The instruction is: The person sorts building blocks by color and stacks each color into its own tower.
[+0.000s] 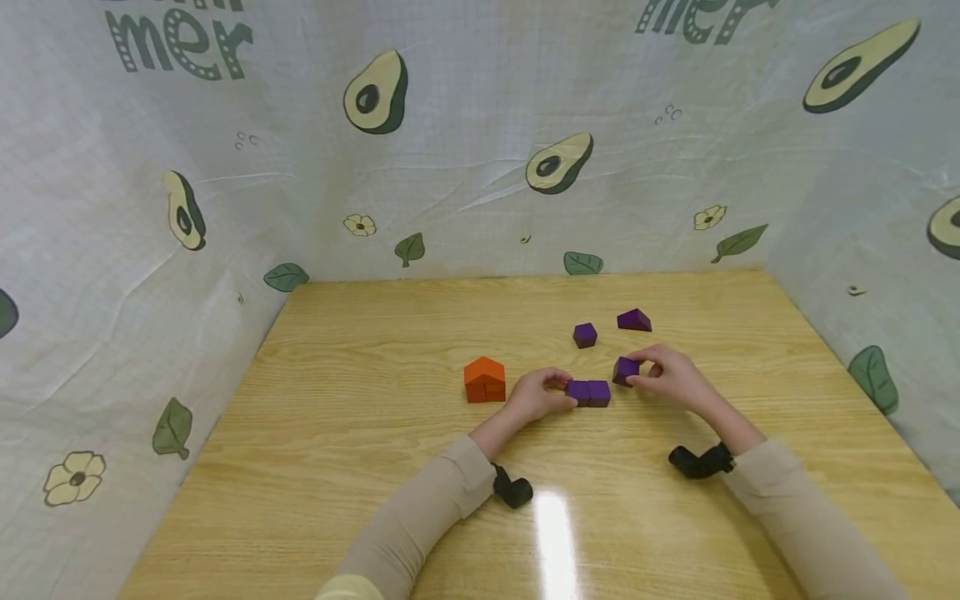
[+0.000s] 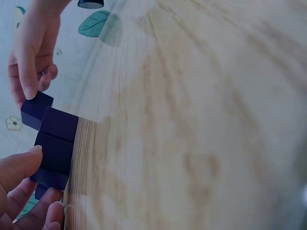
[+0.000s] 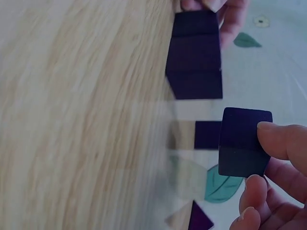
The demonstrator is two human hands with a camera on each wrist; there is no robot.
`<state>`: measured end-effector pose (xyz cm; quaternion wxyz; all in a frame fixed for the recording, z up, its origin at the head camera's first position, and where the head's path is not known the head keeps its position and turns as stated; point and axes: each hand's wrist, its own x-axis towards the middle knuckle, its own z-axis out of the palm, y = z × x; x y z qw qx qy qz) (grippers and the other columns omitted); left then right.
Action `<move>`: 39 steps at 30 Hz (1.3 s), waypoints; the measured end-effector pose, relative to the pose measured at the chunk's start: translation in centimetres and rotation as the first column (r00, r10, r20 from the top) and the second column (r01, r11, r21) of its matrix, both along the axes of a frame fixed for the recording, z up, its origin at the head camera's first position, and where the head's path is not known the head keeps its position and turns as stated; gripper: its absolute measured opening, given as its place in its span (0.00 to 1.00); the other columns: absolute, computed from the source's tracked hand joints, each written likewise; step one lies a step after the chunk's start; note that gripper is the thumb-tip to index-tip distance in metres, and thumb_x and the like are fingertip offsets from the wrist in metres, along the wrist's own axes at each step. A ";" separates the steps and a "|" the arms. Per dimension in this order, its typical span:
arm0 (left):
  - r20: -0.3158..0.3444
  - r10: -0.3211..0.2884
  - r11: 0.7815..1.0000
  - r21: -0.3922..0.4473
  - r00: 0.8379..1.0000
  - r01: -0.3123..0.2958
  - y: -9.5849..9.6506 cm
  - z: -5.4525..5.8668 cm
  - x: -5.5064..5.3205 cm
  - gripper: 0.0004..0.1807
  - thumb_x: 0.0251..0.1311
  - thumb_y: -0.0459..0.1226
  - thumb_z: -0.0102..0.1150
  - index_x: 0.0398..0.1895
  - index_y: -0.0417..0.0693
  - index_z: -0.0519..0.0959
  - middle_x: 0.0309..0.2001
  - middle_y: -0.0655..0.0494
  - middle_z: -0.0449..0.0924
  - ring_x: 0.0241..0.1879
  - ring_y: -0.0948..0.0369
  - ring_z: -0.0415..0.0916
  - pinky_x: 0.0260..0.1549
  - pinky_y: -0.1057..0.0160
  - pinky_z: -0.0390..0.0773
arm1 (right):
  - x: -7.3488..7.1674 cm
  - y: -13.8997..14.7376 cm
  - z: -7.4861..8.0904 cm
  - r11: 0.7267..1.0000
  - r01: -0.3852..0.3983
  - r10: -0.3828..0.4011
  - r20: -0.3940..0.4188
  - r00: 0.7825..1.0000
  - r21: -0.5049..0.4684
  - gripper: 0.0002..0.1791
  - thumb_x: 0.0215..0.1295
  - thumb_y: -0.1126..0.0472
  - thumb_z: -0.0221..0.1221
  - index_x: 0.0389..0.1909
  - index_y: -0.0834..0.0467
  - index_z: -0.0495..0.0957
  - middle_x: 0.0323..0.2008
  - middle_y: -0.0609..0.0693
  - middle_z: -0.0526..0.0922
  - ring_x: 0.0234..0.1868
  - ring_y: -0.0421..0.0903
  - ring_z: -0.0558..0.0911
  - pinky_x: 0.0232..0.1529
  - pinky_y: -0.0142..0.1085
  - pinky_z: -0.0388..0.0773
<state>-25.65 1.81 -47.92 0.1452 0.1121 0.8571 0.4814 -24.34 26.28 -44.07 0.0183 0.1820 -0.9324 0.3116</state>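
Note:
Two purple cubes (image 1: 588, 394) stand side by side on the wooden table, touching. My left hand (image 1: 537, 396) pinches the left cube of this pair between thumb and fingers. To the right, my right hand (image 1: 670, 379) holds another purple cube (image 3: 243, 141) by thumb and fingertips. In the right wrist view it is raised off the table, a short way from the pair. Farther back are a loose purple cube (image 1: 585, 336) and a purple wedge-shaped block (image 1: 635, 321) with slanted sides.
An orange house-shaped group of blocks (image 1: 484, 381) stands just left of my left hand. A white cloth (image 1: 465, 192) printed with avocados and leaves surrounds the wooden table (image 1: 360, 358) at the back and sides. Black wrist cameras (image 1: 699, 462) sit below both hands.

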 end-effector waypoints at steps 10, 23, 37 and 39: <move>0.024 0.013 1.000 0.008 1.000 -0.014 0.1 0.0 0.0 0.18 0.46 0.41 0.70 0.43 0.56 0.80 0.38 0.62 0.81 0.44 0.62 0.74 0.48 0.62 0.69 | 0.4 -2.6 0.1 0.995 -0.077 0.079 0.032 0.996 -0.061 0.20 0.55 0.62 0.63 0.48 0.68 0.76 0.40 0.60 0.77 0.25 0.38 0.71 0.26 0.30 0.70; 0.015 0.009 1.000 0.005 1.000 -0.009 0.0 0.1 0.0 0.18 0.46 0.41 0.70 0.43 0.54 0.80 0.37 0.61 0.81 0.43 0.62 0.75 0.47 0.62 0.70 | 0.4 -5.2 0.1 0.988 -0.129 0.136 0.076 0.988 -0.090 0.19 0.56 0.64 0.62 0.48 0.68 0.76 0.39 0.58 0.75 0.25 0.39 0.70 0.25 0.30 0.70; 0.014 0.002 1.000 0.011 1.000 -0.002 -0.2 0.0 -0.1 0.19 0.46 0.41 0.70 0.43 0.53 0.80 0.37 0.61 0.81 0.42 0.62 0.75 0.45 0.64 0.71 | 0.1 -5.5 0.3 0.980 -0.190 0.193 0.044 0.980 -0.063 0.18 0.56 0.66 0.62 0.47 0.68 0.76 0.40 0.58 0.76 0.26 0.37 0.70 0.26 0.30 0.69; 0.012 0.000 1.000 0.012 1.000 0.000 -0.2 0.0 -0.1 0.19 0.46 0.41 0.70 0.44 0.53 0.80 0.37 0.60 0.81 0.42 0.62 0.75 0.45 0.64 0.71 | 0.1 -5.6 0.3 0.978 -0.198 0.200 0.041 0.979 -0.059 0.18 0.56 0.66 0.62 0.47 0.68 0.76 0.41 0.59 0.76 0.26 0.37 0.70 0.26 0.30 0.70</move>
